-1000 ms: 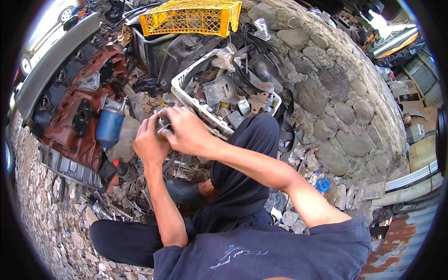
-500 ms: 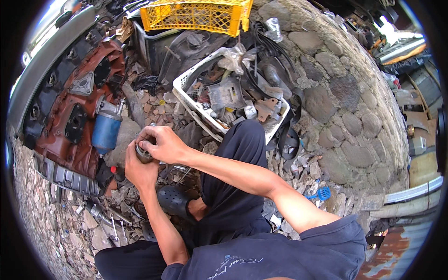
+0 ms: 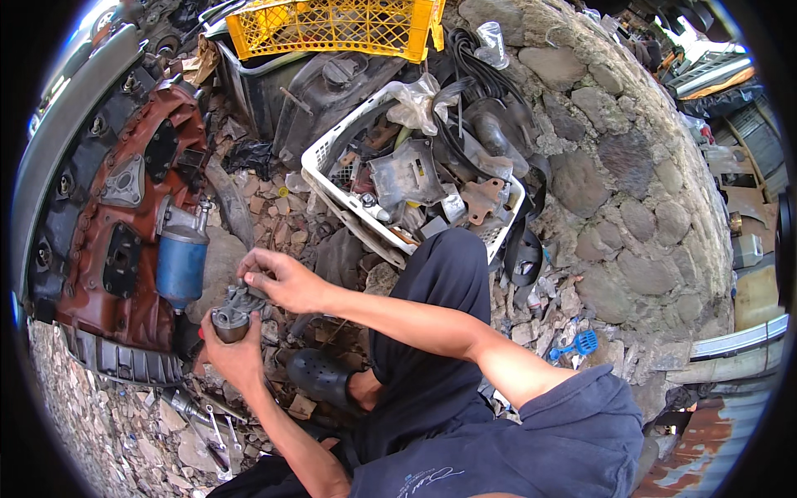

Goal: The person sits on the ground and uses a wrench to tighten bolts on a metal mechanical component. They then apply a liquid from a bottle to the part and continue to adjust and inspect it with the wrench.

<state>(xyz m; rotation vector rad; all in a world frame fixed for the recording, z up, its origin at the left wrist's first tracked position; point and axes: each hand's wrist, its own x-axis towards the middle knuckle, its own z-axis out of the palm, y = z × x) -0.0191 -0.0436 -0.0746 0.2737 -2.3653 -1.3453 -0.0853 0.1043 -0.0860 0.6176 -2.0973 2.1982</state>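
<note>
My left hand point(image 3: 232, 357) holds a small grey cast-metal part point(image 3: 234, 317) with a round, cylindrical body, low in front of me. My right hand point(image 3: 278, 280) is closed at the top of the same part, with fingertips on its upper piece; whether that piece is separate I cannot tell. Just left of my hands a blue metal cylinder point(image 3: 181, 266) with a silver top rests against a rust-red engine casing point(image 3: 108, 299). Wrenches point(image 3: 216, 427) lie on the rubble below, beside my left forearm.
A white crate point(image 3: 320, 153) of metal scrap, a yellow crate point(image 3: 332, 25) and black hoses stand ahead. A cobblestone wall point(image 3: 639, 216) curves on the right. My bent knee point(image 3: 444, 257) and a black clog point(image 3: 320, 378) are among broken stones, near a blue plastic piece point(image 3: 581, 342).
Both hands have moved down and to the left with the metal part, which shows more now. My right hand has risen slightly relative to my left, sitting at the part's top.
</note>
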